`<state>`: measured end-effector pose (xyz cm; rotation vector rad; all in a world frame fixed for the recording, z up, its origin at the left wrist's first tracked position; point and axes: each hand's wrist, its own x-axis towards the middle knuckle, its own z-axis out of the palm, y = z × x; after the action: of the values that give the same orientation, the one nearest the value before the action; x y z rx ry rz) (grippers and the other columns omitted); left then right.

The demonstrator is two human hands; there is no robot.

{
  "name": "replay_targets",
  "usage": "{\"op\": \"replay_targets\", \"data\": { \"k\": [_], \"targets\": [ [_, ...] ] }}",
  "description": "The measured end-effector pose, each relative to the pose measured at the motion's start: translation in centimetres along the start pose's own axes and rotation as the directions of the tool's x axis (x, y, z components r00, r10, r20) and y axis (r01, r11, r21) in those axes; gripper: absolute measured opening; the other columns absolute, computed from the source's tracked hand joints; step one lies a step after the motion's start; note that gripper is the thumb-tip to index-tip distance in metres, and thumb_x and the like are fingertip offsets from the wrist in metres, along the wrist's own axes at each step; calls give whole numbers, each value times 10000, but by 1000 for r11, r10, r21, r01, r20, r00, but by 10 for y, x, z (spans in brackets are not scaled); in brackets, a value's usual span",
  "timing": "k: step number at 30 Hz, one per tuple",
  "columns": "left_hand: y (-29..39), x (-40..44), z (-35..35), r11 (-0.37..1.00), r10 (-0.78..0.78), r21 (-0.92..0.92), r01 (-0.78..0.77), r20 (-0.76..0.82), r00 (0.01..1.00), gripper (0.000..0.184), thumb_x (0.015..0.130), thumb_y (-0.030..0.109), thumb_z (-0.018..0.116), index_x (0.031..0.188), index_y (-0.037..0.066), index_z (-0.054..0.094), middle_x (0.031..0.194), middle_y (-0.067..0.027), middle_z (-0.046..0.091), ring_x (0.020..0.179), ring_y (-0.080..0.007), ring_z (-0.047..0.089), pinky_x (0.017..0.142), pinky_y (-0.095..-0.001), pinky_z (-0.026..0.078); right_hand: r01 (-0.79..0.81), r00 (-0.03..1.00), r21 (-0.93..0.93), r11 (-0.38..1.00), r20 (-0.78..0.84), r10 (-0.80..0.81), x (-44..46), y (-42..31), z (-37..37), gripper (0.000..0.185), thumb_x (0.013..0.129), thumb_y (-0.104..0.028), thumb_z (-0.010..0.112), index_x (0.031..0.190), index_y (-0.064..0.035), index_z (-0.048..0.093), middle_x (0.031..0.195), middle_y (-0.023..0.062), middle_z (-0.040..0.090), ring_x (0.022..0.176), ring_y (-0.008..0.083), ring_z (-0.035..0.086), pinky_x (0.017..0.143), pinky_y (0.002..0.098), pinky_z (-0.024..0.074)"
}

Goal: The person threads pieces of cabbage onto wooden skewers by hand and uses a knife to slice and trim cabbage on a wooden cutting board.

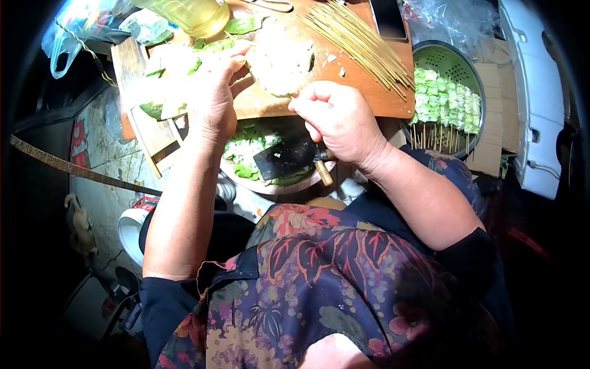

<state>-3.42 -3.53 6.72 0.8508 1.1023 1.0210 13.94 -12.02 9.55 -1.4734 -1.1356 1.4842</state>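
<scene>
My left hand (pixel 215 92) is over the left part of the wooden board (pixel 393 107), its fingers bent and apart between pale cabbage leaves (pixel 163 77) and a glaring white-green pile of cabbage (pixel 279 64). Strong light hides the detail there. At the pile's near right edge my right hand (pixel 341 120) is closed in a pinch; whatever its fingertips hold is too small to make out. Below the board, a cleaver (pixel 286 158) with a wooden handle lies across a bowl (pixel 270 187) of chopped greens (pixel 246 150).
Bamboo skewers (pixel 356 46) lie in a bundle on the board, beside a dark phone (pixel 389 18). To the right, a metal colander (pixel 476 80) holds skewered cabbage (pixel 445 101). A container of yellowish liquid (pixel 193 15) and a plastic bag (pixel 64 46) stand at the upper left.
</scene>
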Motion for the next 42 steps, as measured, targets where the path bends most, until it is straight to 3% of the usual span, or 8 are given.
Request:
{"op": "replay_targets", "data": {
  "k": [7, 19, 22, 27, 36, 39, 41, 42],
  "targets": [
    [-4, 24, -3, 991, 126, 46, -125, -29, 992, 297, 874, 165, 565, 1133, 22, 594, 1086, -97, 644, 951, -165, 608, 834, -309, 468, -81, 995, 154, 985, -51, 90, 1, -14, -11, 163, 914, -166, 572, 866, -22, 633, 568, -39, 495, 457, 20, 397, 417, 175, 296],
    [-60, 64, 44, 920, -175, 359, 160, 8, 985, 203, 898, 175, 609, 997, -1, 635, 786, -44, 654, 618, -83, 574, 554, -222, 472, 11, 978, 389, 921, -194, 70, -5, -29, -43, 177, 930, -149, 541, 935, 6, 627, 562, -31, 466, 425, 17, 347, 391, 158, 250],
    [-70, 68, 52, 565, -31, 825, -14, 38, 999, 422, 834, 329, 696, 1114, 18, 641, 961, -180, 689, 855, -260, 673, 802, -347, 514, 21, 976, 362, 932, -208, 59, -6, -28, -45, 176, 928, -147, 542, 933, 5, 629, 558, -26, 471, 416, 15, 348, 391, 155, 253],
    [-76, 78, 58, 332, -22, 941, -69, 81, 996, 390, 802, 302, 714, 1037, -2, 647, 916, -187, 688, 866, -295, 669, 802, -358, 511, -1, 979, 361, 933, -189, 74, -5, -28, -45, 177, 927, -159, 554, 927, -1, 633, 557, -27, 488, 417, 9, 356, 391, 151, 258],
    [-90, 76, 54, 379, 72, 886, -266, 259, 963, 278, 763, 155, 705, 966, -16, 622, 860, -186, 684, 836, -255, 674, 756, -350, 524, 20, 983, 285, 958, -180, 34, -4, -27, -40, 190, 928, -183, 558, 927, -9, 634, 577, -26, 508, 439, 6, 378, 401, 145, 269],
    [-65, 65, 59, 625, -107, 780, -16, 107, 989, 246, 790, 120, 664, 996, -2, 608, 789, -125, 667, 753, -167, 651, 703, -333, 542, -7, 986, 240, 971, -163, 47, -8, -30, -39, 180, 923, -183, 567, 918, -15, 633, 587, -30, 510, 457, 7, 394, 412, 149, 280],
    [-71, 77, 40, 972, -199, -133, 195, -18, 980, 184, 813, 84, 626, 985, 22, 602, 724, -43, 612, 672, -96, 595, 652, -288, 548, -20, 987, 205, 979, -149, 51, -10, -31, -39, 174, 920, -184, 575, 910, -21, 633, 591, -32, 509, 466, 8, 402, 419, 154, 288],
    [-88, 112, 12, 950, -221, -207, 233, 80, 972, 105, 836, 62, 598, 940, 48, 594, 709, -15, 569, 620, -95, 554, 639, -257, 547, -46, 991, 180, 983, -115, 67, -11, -29, -38, 167, 916, -184, 583, 900, -26, 632, 591, -36, 506, 471, 10, 405, 424, 158, 293]
  ]
}}
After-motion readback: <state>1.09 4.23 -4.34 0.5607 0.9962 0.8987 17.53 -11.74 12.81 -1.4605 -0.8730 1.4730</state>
